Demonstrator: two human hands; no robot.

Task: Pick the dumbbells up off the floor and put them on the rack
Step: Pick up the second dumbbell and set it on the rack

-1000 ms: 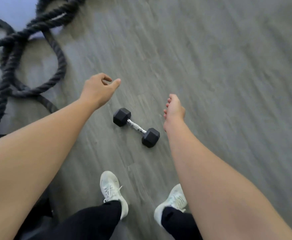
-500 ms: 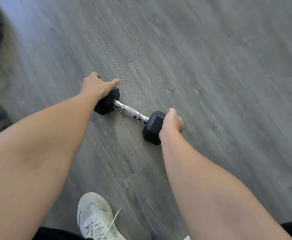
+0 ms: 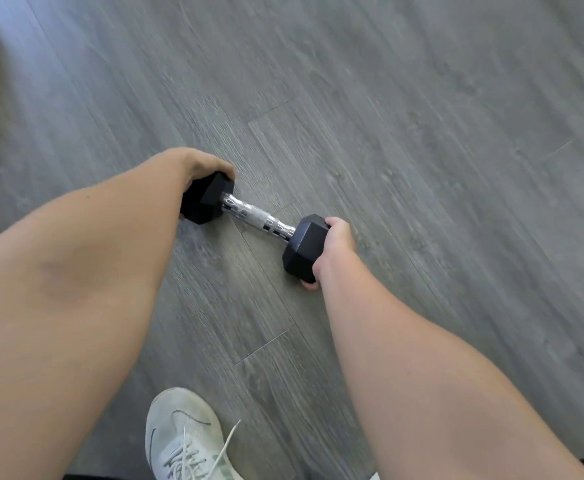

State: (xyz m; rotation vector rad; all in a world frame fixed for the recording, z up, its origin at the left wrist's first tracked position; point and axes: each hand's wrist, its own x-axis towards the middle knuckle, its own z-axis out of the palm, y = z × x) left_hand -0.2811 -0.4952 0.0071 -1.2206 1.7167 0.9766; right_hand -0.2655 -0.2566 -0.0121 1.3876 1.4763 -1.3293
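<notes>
Below, dumbbell (image 3: 254, 216) lying diagonally on floor (image 3: 422, 133), gripped at both ends rather than by the handle. Left hand (image 3: 207, 168) wrapped over the far-left hex head, fingers hidden behind it; right hand (image 3: 332, 244) clamped on the near-right hex head, fingertips (image 3: 309, 284) curling under its lower edge. Chrome handle (image 3: 257, 216) bare between the two heads. Whether the weight is off the boards or not cannot be told from this view. Shoe (image 3: 186, 441) planted near the bottom edge, well short of the dumbbell; rack not in view.

Step in hand, by judgement: securing the hold and starting the lift.

- Grip — rubber heads offer flat facets; best pressed inward from both sides with equal force, thumbs and fingers set on opposite faces, so that neither end slips out.
- Level — both ends raised together; one end leading would tilt the bar and load the lagging hand.
- Path — drawn up and in toward the body, clear of the shoe, before turning to look for the rack.
- Risk — a loose hold on a smooth head, likeliest on the left, where finger placement is unseen; a shift to the handle worth considering if the weight feels unsure.
</notes>
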